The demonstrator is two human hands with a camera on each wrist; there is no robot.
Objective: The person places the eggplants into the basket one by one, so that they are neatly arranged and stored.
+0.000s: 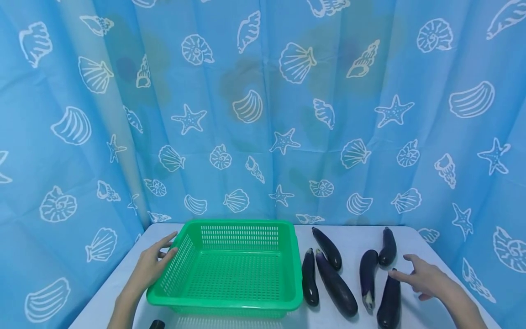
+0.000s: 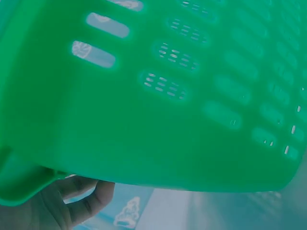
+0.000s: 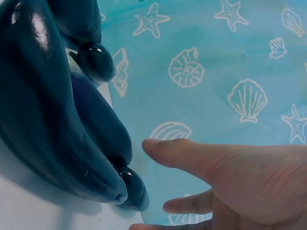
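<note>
My left hand [image 1: 149, 265] is at the left side of a green plastic basket [image 1: 223, 304], its thumb and fingers overlapping the rim. In the left wrist view the fingers [image 2: 93, 203] show beside the basket's edge, partly hidden by it. The basket's slotted floor shows no contents. My right hand [image 1: 427, 276] hovers with fingers spread at the right, holding nothing. Its thumb overlaps the top of the nearest eggplant [image 1: 389, 304]. Close by lie a curved eggplant [image 1: 368, 276] and a shorter one [image 1: 387, 249]. In the right wrist view the thumb points toward a large eggplant [image 3: 38, 110].
Beside the basket's right wall lie an eggplant [image 1: 310, 278], a long eggplant [image 1: 337, 288] and another eggplant [image 1: 327, 249] behind them. A small black object [image 1: 157, 324] shows at the white table's [image 1: 423, 310] front. A blue shell-print curtain [image 1: 263, 114] hangs behind.
</note>
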